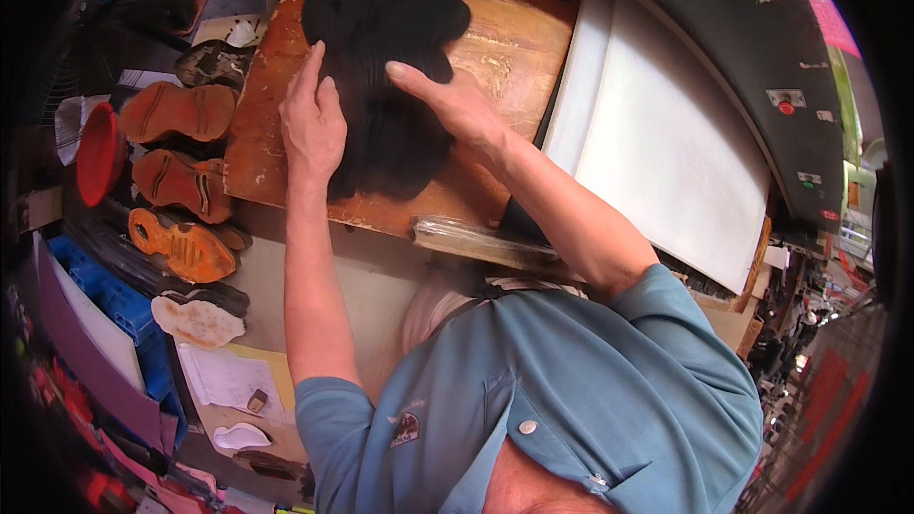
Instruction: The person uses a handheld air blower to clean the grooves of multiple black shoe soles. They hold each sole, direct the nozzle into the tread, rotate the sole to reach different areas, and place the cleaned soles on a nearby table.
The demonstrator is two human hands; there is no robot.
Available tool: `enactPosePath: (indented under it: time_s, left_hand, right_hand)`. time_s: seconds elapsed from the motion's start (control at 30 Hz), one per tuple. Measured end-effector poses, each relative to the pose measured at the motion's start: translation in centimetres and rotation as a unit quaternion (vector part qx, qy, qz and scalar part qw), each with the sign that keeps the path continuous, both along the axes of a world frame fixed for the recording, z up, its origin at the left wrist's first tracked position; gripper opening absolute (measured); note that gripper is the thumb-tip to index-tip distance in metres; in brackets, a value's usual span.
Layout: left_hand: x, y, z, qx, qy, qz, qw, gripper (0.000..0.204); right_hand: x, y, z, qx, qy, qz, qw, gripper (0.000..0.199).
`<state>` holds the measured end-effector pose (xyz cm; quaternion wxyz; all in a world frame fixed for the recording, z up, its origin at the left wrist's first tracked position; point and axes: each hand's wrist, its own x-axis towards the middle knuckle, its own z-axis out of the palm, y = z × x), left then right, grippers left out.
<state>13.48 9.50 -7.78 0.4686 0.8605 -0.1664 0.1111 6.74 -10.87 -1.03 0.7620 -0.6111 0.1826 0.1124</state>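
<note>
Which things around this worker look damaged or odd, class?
The wooden board under the black pieces looks worn: pale scuffs break its orange-brown surface. At left, the whitish sole-shaped piece has brownish blotches, like stains.

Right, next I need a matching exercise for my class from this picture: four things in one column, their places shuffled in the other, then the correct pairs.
Things
1. Black pile
2. Wooden board
3. White panel
4. Red oval thing

Places
A. Far left, beside brown pieces
B. With the left hand and right hand at its two sides
C. To the right of the board
D. Under the pile

Pairs: 1-B, 2-D, 3-C, 4-A
</note>
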Motion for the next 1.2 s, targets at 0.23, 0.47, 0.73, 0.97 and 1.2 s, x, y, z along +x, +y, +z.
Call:
enactPosePath:
  time_s: [0.23,0.47,0.73,0.97,1.2]
  left_hand:
    - [-2.8,-2.0,2.9,-0.079,0.04,0.011,0.996,0.051]
    - [-5.6,1.4,9.5,-0.275,0.203,-0.053,0.938,0.086]
    - [-8.9,0.0,12.2,-0.272,0.323,-0.124,0.898,0.09]
    - [-9.8,1.2,16.1,-0.146,0.17,-0.127,0.966,0.088]
    - [-7.1,1.5,12.5,0.289,-0.024,-0.075,0.954,0.096]
  right_hand:
    - [1.2,0.4,-0.5,0.032,-0.039,0.077,0.996,0.058]
    - [-3.0,-0.6,1.0,0.132,-0.058,0.052,0.988,0.064]
    - [-5.0,0.0,2.4,0.303,-0.051,0.04,0.951,0.079]
    - [-4.9,-1.9,2.1,0.137,-0.19,0.127,0.964,0.105]
    - [-3.2,-8.1,4.8,-0.433,-0.471,0.062,0.766,0.119]
